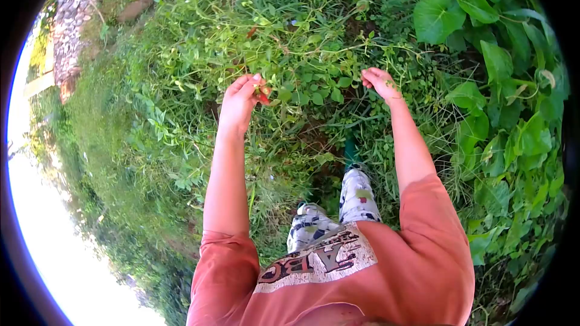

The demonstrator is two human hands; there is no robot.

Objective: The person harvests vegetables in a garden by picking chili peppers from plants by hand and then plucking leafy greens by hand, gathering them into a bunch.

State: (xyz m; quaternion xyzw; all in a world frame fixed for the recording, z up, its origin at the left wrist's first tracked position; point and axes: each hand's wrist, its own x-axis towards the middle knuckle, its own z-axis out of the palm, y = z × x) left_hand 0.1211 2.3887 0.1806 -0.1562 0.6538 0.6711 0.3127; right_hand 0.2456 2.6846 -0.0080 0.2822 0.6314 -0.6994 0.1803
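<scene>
Dense green plants with small leaves (pixel 314 42) spread in front of me. My left hand (pixel 243 92) is closed on small red peppers (pixel 263 98), with red showing beside its fingertips. Another red pepper (pixel 251 32) shows among the leaves above that hand. On the right, my right hand (pixel 380 82) is at the edge of the plant, fingers bent together near thin stems. Whatever its fingertips hold, if anything, is too small to make out.
Large heart-shaped leaves (pixel 438 18) grow along the right side. Tall grass (pixel 109 121) covers the left. A heap of stones (pixel 69 30) lies at the upper left. My legs in patterned trousers (pixel 359 196) stand among the weeds below.
</scene>
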